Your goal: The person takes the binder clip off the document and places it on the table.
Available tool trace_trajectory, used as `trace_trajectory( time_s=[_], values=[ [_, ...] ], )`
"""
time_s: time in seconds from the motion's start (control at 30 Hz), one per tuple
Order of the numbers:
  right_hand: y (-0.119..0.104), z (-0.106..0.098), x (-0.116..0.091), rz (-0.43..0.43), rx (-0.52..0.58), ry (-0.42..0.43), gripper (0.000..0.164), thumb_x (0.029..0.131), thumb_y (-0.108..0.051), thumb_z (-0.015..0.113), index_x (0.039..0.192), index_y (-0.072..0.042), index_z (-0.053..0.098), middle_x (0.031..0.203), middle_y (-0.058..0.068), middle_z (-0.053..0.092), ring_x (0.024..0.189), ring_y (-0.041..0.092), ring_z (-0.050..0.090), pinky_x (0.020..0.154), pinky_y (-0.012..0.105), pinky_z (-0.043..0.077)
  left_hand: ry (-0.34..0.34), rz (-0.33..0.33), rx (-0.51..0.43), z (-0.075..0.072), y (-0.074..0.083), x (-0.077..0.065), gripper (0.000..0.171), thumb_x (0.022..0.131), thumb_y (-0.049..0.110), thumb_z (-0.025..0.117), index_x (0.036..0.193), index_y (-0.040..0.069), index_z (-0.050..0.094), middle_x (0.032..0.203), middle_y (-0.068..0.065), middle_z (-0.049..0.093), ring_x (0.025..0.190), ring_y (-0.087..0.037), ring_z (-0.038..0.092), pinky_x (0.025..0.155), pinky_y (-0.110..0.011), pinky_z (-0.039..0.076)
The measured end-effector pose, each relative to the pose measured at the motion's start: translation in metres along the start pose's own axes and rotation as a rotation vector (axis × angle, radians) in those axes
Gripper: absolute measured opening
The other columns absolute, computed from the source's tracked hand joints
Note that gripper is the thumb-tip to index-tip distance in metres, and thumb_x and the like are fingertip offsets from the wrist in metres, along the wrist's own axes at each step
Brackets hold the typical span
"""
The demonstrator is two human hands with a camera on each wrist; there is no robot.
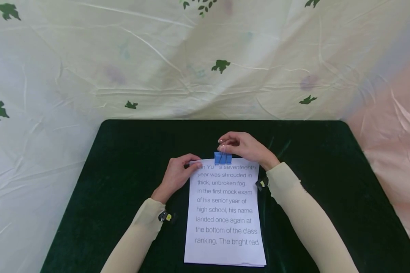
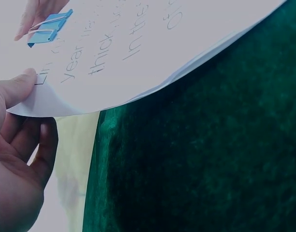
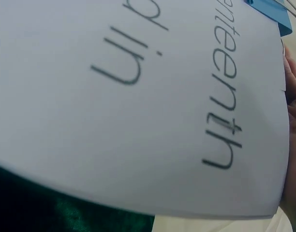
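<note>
Fingers (image 1: 195, 166) pinch: left hand (image 1: 177, 172), paper stack (image 1: 225, 212) at its corner; right hand (image 1: 248, 147), blue clip (image 1: 223, 159) (one of each).

Printed paper sheet (image 1: 226, 214), black text: "Yu's seventeenth year was shrouded in thick, unbroken fog. In the first mock exam of his senior year of high school, his name landed once again at the bottom of the class ranking. The bright red". Opening word partly hidden.

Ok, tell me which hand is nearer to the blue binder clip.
Right. The right hand pinches the blue binder clip at its top; the left hand is off to the clip's left, pinching the top-left corner of the printed sheets.
</note>
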State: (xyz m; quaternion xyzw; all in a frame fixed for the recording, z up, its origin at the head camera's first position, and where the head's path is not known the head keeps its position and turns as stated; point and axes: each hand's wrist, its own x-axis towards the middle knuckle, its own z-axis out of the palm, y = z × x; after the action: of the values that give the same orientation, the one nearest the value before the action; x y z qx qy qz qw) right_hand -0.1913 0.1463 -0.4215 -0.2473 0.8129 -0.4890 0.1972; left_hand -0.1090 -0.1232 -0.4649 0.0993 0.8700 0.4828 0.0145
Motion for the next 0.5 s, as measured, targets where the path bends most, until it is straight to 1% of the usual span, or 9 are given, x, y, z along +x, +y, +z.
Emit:
trace_trajectory(
  time_s=[0.17,0.3,0.5],
  values=[
    [0.0018,0.0012,-0.0004,-0.008,0.001,0.028,0.038,0.098,-0.042,0.072,0.125,-0.016,0.067,0.108,0.0,0.073,0.097,0.023,0.066,0.096,0.046,0.049,-0.007,-0.002,-0.007,0.0003,-0.0014,-0.0001,0.017,0.1,0.023,0.072,0.113,0.013,0.074,0.102,-0.001,0.075,0.082,-0.014,0.067,0.073,-0.035,0.055],
    [0.0008,0.0021,-0.0009,-0.021,0.008,0.045,0.038,0.098,-0.041,0.073,0.125,-0.016,0.067,0.109,-0.001,0.072,0.099,0.022,0.066,0.097,0.046,0.049,-0.009,-0.002,-0.004,0.0004,-0.0016,-0.0002,0.018,0.1,0.023,0.072,0.114,0.012,0.074,0.102,-0.001,0.075,0.082,-0.014,0.067,0.074,-0.034,0.055],
    [-0.0056,0.0026,-0.0032,-0.04,-0.007,0.079,0.046,0.097,-0.043,0.073,0.13,-0.013,0.065,0.112,-0.002,0.072,0.103,0.02,0.066,0.101,0.047,0.047,-0.014,-0.022,-0.003,0.0005,-0.0005,-0.0007,0.017,0.1,0.022,0.071,0.114,0.013,0.074,0.101,-0.001,0.075,0.08,-0.013,0.068,0.073,-0.033,0.056]
  ],
)
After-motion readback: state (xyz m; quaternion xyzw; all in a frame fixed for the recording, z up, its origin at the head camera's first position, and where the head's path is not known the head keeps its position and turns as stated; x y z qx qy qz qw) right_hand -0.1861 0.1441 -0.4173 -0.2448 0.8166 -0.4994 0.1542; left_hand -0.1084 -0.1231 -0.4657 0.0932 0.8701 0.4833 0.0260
